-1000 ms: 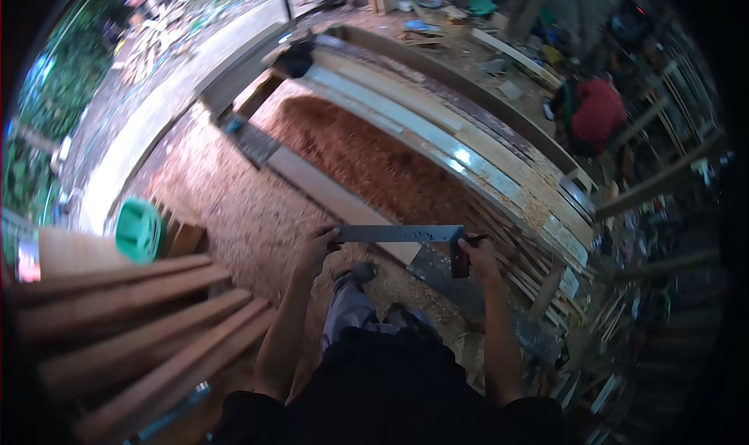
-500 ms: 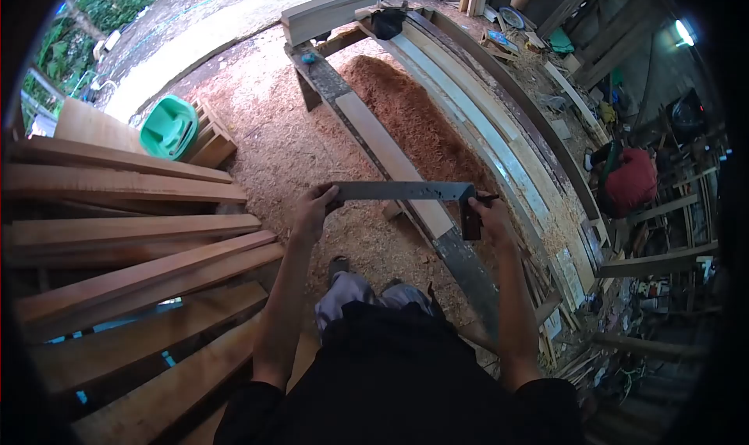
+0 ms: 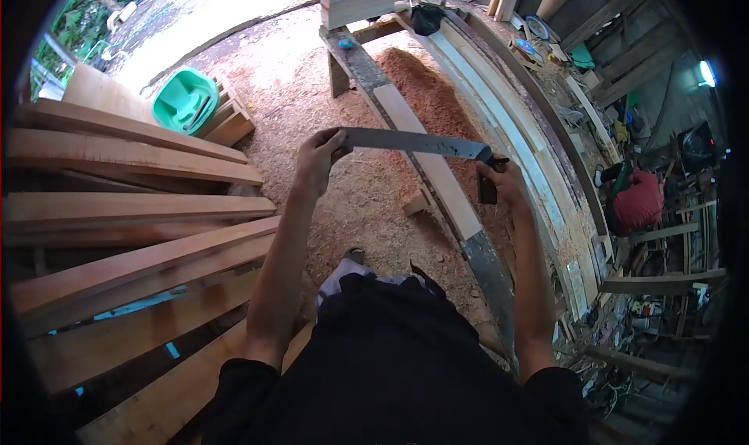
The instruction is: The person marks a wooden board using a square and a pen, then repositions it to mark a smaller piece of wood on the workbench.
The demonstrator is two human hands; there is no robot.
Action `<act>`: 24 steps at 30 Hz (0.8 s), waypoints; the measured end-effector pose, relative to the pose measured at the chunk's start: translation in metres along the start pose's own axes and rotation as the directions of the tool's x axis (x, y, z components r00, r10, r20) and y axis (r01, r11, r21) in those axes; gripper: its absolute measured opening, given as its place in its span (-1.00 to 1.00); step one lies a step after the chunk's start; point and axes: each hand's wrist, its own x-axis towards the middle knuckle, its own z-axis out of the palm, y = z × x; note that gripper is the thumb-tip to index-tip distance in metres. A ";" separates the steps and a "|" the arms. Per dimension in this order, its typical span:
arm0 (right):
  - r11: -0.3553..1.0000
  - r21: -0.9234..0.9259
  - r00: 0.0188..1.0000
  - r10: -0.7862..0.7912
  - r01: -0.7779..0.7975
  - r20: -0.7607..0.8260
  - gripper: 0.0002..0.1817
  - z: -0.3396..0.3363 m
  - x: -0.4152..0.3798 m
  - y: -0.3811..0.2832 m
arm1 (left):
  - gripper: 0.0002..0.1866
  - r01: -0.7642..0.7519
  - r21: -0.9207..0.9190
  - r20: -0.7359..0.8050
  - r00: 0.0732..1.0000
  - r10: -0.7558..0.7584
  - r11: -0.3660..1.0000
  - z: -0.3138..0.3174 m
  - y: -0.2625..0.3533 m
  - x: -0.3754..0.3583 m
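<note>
A try square [image 3: 413,141] with a long grey metal blade and a dark handle is held up in front of me, over the bench. My left hand [image 3: 318,160] pinches the far end of the blade. My right hand [image 3: 509,184] is closed around the handle end, and the dark stock hangs below its fingers. Beneath the square, a pale planed board [image 3: 437,176] lies along a dark, worn bench beam [image 3: 488,269]. The square appears to be apart from the board.
Long timbers [image 3: 140,207] are stacked at the left. Behind them sits a green basin [image 3: 186,102]. Reddish sawdust [image 3: 413,78] is heaped beyond the board, beside long planks [image 3: 507,133]. A person in a red shirt [image 3: 638,203] crouches at the right among scrap wood.
The try square has risen in the view and now slopes down toward the right. Both hands keep hold of it. The surroundings have shifted slightly right with my head's movement.
</note>
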 end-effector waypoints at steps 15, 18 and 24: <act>0.999 -0.033 1.000 0.022 -0.021 0.007 -0.71 0.061 0.052 -0.027 | -0.71 -0.038 -0.083 -0.025 0.999 0.036 0.996 -0.056 0.038 0.031; 0.999 -0.042 0.999 0.021 -0.019 0.037 -0.68 0.063 0.059 -0.026 | -0.71 -0.027 -0.088 -0.035 0.999 0.024 0.996 -0.059 0.037 0.035; 0.999 -0.051 1.000 0.014 -0.013 0.003 -0.65 0.061 0.071 -0.024 | -0.69 -0.016 -0.122 -0.032 0.999 0.013 0.992 -0.055 0.027 0.045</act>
